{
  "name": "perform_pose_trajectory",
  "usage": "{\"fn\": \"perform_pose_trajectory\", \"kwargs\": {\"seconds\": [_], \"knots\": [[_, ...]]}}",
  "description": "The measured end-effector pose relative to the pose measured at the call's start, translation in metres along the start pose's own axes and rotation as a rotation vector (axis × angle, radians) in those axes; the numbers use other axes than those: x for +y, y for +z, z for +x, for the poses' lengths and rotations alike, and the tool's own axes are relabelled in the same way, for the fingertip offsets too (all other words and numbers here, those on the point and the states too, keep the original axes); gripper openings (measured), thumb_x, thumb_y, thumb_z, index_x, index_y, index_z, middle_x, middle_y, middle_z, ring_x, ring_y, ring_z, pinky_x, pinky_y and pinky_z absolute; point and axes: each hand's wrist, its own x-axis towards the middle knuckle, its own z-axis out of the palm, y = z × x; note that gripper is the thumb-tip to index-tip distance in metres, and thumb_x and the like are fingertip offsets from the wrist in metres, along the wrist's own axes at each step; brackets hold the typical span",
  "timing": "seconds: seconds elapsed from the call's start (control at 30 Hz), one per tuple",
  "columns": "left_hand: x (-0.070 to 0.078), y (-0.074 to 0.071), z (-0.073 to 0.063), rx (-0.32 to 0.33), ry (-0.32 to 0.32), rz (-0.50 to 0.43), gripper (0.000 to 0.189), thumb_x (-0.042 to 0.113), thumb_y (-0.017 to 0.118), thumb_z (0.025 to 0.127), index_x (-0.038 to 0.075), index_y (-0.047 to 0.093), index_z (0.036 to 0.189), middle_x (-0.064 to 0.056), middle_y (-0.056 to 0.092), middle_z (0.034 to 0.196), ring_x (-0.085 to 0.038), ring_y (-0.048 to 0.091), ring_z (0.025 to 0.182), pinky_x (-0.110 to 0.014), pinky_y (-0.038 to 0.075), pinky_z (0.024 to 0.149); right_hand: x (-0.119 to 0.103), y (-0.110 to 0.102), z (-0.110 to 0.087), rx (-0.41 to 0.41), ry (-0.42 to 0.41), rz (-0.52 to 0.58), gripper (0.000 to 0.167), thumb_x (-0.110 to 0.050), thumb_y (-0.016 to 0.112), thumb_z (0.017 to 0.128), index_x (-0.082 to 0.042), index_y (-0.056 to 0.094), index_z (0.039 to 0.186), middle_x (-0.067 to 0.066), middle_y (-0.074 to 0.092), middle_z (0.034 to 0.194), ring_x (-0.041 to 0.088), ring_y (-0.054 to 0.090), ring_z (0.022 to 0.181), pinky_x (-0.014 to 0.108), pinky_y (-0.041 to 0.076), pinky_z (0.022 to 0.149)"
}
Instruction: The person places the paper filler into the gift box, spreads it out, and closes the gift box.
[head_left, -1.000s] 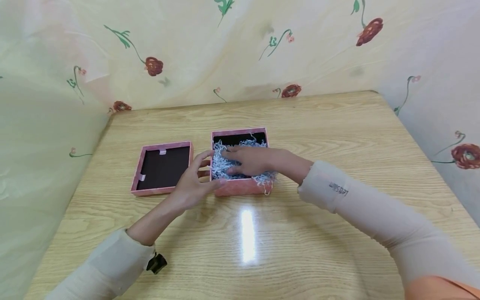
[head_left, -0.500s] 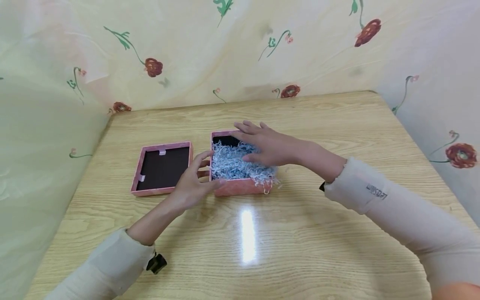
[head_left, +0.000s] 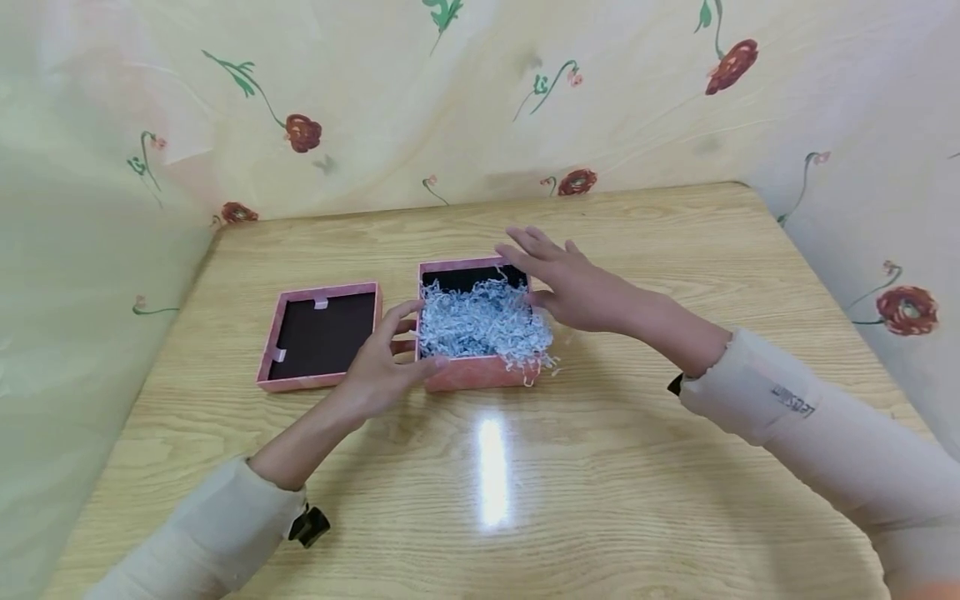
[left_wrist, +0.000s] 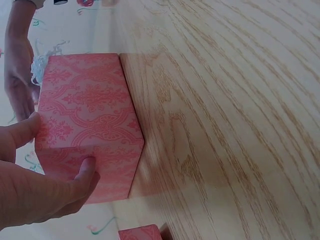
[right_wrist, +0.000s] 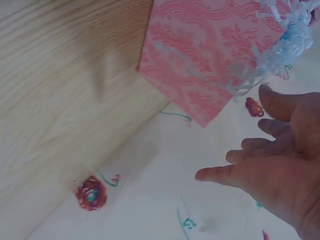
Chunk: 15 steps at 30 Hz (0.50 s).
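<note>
A pink patterned gift box (head_left: 480,374) stands on the table without its lid, a black lining showing at its far side. Pale blue shredded paper (head_left: 480,321) fills much of it, and strands hang over its near right corner. My left hand (head_left: 380,367) holds the box's near left corner, thumb at the top edge of the near wall, fingers on the left wall, as the left wrist view shows. Raised by the box's right edge is my right hand (head_left: 573,287), fingers extended and nothing in them; in the right wrist view the palm (right_wrist: 295,170) faces the box.
The box's lid (head_left: 322,333) lies upturned to the left, black inside with two pale tabs. Floral-printed sheeting (head_left: 390,108) hangs behind and along both sides of the wooden table (head_left: 600,467). Some loose strands stick out at the box's right.
My right hand has lifted off the shredded paper and moved right, to the box's right edge, uncovering the paper. The left hand has stayed at the box.
</note>
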Motion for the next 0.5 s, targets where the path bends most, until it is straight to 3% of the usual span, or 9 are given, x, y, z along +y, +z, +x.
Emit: {"fn": "perform_pose_trajectory", "kwargs": {"seconds": [0.23,0.5], "knots": [[-0.001,0.0,0.0,-0.002,-0.002,0.0,0.077,0.019,0.073,0.087,0.027,0.029,0.149,-0.014,0.036,0.145,-0.036,0.044,0.126,-0.047,0.044,0.101,0.015,0.004,-0.011,0.006,0.061,0.013,0.078,-0.001,0.063,0.09,-0.013,0.019,0.154,0.009,0.003,0.161,0.033,-0.002,0.147,0.072,0.003,0.106],[-0.003,-0.001,-0.001,0.0,0.009,0.004,0.076,0.021,0.073,0.087,0.027,0.03,0.149,-0.014,0.035,0.145,-0.036,0.044,0.126,-0.048,0.043,0.101,0.024,0.008,-0.021,-0.02,0.03,-0.023,0.093,-0.001,0.073,0.083,-0.016,0.017,0.155,0.01,0.002,0.161,0.036,-0.003,0.146,0.075,0.003,0.104]]}}
